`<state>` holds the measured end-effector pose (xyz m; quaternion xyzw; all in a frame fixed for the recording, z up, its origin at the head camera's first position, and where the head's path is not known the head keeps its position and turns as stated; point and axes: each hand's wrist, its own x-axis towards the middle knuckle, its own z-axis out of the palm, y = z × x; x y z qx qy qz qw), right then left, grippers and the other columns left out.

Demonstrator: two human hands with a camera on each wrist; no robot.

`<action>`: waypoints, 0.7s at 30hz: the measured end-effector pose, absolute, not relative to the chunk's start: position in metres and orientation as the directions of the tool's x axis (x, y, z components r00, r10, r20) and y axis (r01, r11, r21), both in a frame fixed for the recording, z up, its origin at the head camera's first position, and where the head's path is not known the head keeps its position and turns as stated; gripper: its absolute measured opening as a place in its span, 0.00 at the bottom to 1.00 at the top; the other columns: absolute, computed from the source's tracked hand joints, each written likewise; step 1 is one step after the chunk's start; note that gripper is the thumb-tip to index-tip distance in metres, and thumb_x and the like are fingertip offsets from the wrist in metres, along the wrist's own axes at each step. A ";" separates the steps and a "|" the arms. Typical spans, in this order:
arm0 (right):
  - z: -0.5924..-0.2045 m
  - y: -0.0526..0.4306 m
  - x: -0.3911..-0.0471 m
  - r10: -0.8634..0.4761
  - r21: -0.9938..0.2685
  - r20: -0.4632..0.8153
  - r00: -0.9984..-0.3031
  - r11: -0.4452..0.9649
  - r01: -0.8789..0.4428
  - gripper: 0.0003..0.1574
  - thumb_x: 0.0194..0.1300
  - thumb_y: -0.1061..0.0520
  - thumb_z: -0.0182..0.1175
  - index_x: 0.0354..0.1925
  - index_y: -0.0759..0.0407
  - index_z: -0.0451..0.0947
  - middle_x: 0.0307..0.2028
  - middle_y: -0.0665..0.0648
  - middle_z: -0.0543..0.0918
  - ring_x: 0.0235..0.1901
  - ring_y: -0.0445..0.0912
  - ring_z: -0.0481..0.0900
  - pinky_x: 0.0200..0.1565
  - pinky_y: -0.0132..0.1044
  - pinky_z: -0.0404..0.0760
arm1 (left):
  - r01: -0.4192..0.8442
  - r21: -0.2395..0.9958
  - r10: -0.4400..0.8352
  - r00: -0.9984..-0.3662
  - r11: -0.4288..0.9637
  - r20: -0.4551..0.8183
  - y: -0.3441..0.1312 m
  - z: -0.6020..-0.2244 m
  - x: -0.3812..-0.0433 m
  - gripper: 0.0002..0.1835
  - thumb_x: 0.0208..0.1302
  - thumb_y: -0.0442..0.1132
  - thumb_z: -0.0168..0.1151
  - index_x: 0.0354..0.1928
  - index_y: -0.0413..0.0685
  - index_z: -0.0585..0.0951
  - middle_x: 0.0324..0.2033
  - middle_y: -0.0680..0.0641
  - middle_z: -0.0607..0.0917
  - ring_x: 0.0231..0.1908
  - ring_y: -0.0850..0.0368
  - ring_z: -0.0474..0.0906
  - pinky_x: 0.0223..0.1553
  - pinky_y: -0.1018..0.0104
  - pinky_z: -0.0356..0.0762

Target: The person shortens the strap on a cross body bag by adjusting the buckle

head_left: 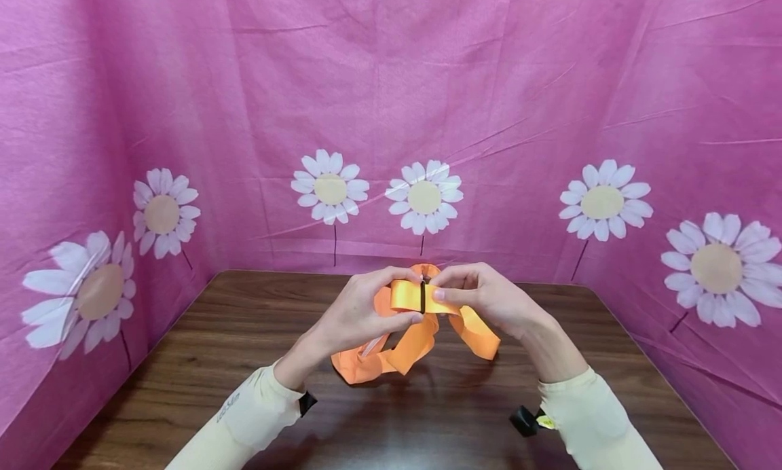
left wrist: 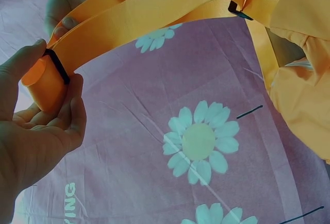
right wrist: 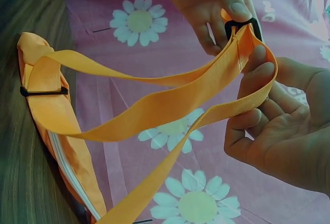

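Note:
An orange webbing strap (head_left: 479, 334) passes through a black slide buckle (head_left: 423, 297) held up above the table. My left hand (head_left: 354, 310) pinches this buckle between thumb and fingers, and a loop of strap sticks out on its near side in the left wrist view. Close by, my right hand (head_left: 489, 297) pinches the strap just right of the buckle. The strap runs down to an orange fabric bag (right wrist: 80, 162) with a white zipper (right wrist: 72, 172). Near the bag, a second black buckle (right wrist: 44, 92) sits on the strap.
Below the hands is a dark wood-grain table (head_left: 244, 334). Pink cloth (head_left: 489, 83) printed with white daisies hangs behind it and along both sides. Black wrist devices (head_left: 524, 421) show beneath the cream sleeves (head_left: 586, 416).

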<state>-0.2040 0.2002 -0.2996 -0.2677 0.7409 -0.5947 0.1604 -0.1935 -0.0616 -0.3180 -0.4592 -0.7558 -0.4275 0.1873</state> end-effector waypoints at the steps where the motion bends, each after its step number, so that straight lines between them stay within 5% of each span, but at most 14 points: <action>1: -0.300 0.199 -0.204 -0.588 -0.967 0.080 -0.805 0.150 -0.206 0.13 0.70 0.56 0.67 0.48 0.63 0.85 0.28 0.61 0.81 0.27 0.53 0.78 0.33 0.42 0.79 | 0.853 0.478 0.536 -0.508 0.209 0.674 -0.061 -0.318 -0.193 0.27 0.56 0.42 0.80 0.56 0.46 0.81 0.48 0.56 0.85 0.44 0.65 0.80 0.46 0.64 0.79; 8: -0.299 0.193 -0.200 -0.590 -0.958 0.061 -0.805 0.191 -0.212 0.14 0.71 0.53 0.66 0.44 0.63 0.85 0.26 0.62 0.80 0.23 0.56 0.76 0.26 0.43 0.79 | 0.837 0.510 0.553 -0.525 0.199 0.647 -0.060 -0.321 -0.194 0.26 0.56 0.41 0.80 0.56 0.47 0.80 0.45 0.58 0.84 0.36 0.66 0.79 0.38 0.66 0.80; 13: -0.299 0.189 -0.197 -0.583 -0.937 0.066 -0.810 0.242 -0.251 0.14 0.68 0.51 0.69 0.40 0.61 0.84 0.24 0.64 0.79 0.24 0.60 0.75 0.31 0.48 0.78 | 0.833 0.535 0.548 -0.517 0.144 0.658 -0.057 -0.325 -0.197 0.33 0.55 0.40 0.81 0.62 0.47 0.76 0.50 0.53 0.84 0.45 0.62 0.81 0.45 0.62 0.81; 17: -0.298 0.190 -0.196 -0.591 -0.957 0.099 -0.801 0.164 -0.240 0.12 0.70 0.54 0.66 0.38 0.64 0.81 0.23 0.61 0.77 0.27 0.54 0.76 0.36 0.45 0.77 | 0.770 0.629 0.544 -0.575 0.107 0.611 -0.054 -0.329 -0.201 0.41 0.54 0.43 0.82 0.68 0.52 0.71 0.54 0.56 0.83 0.51 0.60 0.81 0.53 0.57 0.77; 21: -0.297 0.190 -0.198 -0.624 -0.983 0.133 -0.770 0.017 -0.184 0.09 0.71 0.59 0.62 0.38 0.66 0.79 0.26 0.58 0.79 0.29 0.51 0.78 0.38 0.44 0.79 | 0.745 0.653 0.529 -0.612 0.136 0.588 -0.053 -0.333 -0.203 0.37 0.53 0.47 0.82 0.65 0.57 0.75 0.51 0.60 0.83 0.47 0.62 0.80 0.50 0.57 0.78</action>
